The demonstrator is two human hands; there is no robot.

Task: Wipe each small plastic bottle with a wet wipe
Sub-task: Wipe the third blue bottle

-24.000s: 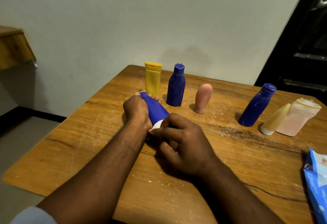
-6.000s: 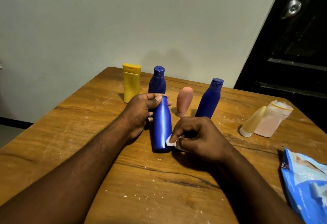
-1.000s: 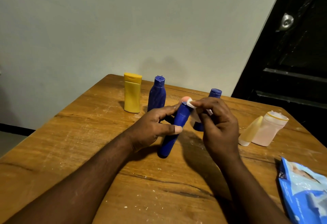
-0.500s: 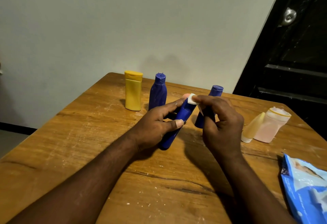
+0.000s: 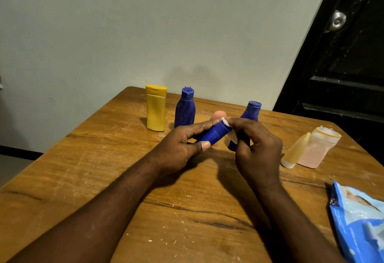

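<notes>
- Right of the yellow bottle (image 5: pixel 155 109) and nearer the person, the left hand (image 5: pixel 178 148) has fingers and thumb curled firmly round a blue bottle (image 5: pixel 214 136), holding it tilted, upper end pointing away. Whether its lower end rests on the table (image 5: pixel 83 169) I cannot tell.
- The right hand (image 5: pixel 257 150) pinches the wet wipe (image 5: pixel 225 122) between thumb and fingertips, pressed onto that bottle's upper end; a loose fold of it hangs below the fingers.
- This looks to me like the end of the bottle getting its wipe. To do it well, I'd roll the bottle in the left hand while the wipe stays pressed, so the whole rim is covered rather than one patch.
- I'd also tuck the hanging fold in, or it may drag over the dusty wood.
- Beside the yellow bottle stands a dark blue bottle (image 5: pixel 185 109). Further right are a pink bottle (image 5: pixel 219 115), mostly hidden by the hands, and another blue bottle (image 5: pixel 252 111).
- Far right of the yellow bottle, a cream tube (image 5: pixel 295 152) and a pale pink bottle (image 5: pixel 313 150) lean together.
- Which of these have been wiped, I cannot tell.
</notes>
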